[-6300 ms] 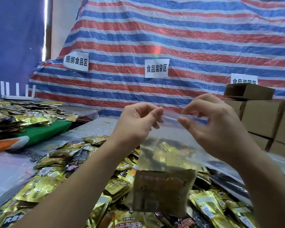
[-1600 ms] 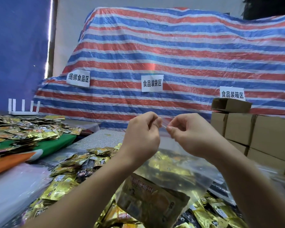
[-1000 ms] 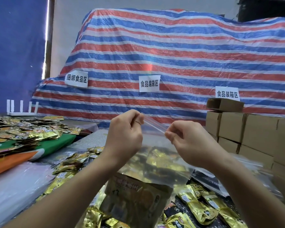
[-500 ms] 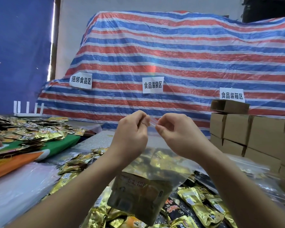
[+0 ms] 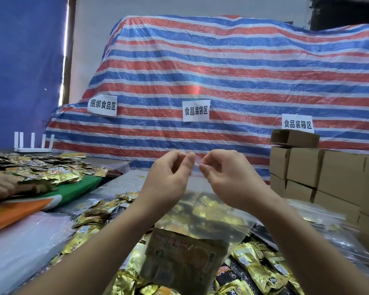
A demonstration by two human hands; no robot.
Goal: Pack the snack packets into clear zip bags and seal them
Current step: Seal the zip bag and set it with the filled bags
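Left hand (image 5: 168,179) and right hand (image 5: 226,179) pinching clear zip bag (image 5: 211,211) top, snack packet (image 5: 185,260) inside, tarp signs 捆绑食品区 (image 5: 103,105), 食品装袋区 (image 5: 196,110), 食品装箱区 (image 5: 297,124).

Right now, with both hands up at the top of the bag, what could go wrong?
Both hands, left and right, pinch the zip strip close together near one spot, so the rest of the zip may stay unsealed; I cannot tell how much is closed. The bag hangs in the air with a packet weighing down its bottom, so a slipped pinch could drop it into the loose packets on the table.
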